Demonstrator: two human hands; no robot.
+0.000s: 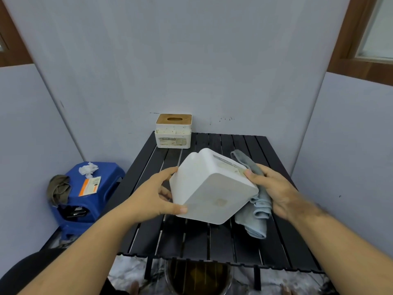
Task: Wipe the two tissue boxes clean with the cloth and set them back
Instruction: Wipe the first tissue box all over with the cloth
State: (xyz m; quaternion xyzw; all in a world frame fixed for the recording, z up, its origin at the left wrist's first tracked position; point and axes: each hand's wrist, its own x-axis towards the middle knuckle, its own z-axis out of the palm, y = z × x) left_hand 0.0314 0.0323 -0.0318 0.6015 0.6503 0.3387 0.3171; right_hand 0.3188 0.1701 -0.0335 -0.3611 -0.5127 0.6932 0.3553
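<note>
The left hand (156,193) grips 1 tilted tissue box (212,188) above the worktop (191,241); the right hand (274,190) presses the cloth (258,216) against it. The smooth box might slip and drop.

Pale grey-blue panels (170,60) close in three sides of a black slatted tabletop (212,241). Brown wooden window frames (348,39) show above the panels at both upper corners. A blue stool (93,188) stands left of the tabletop, carrying crumpled tissue (88,168), a card (90,185) and an olive rag (59,188).
</note>
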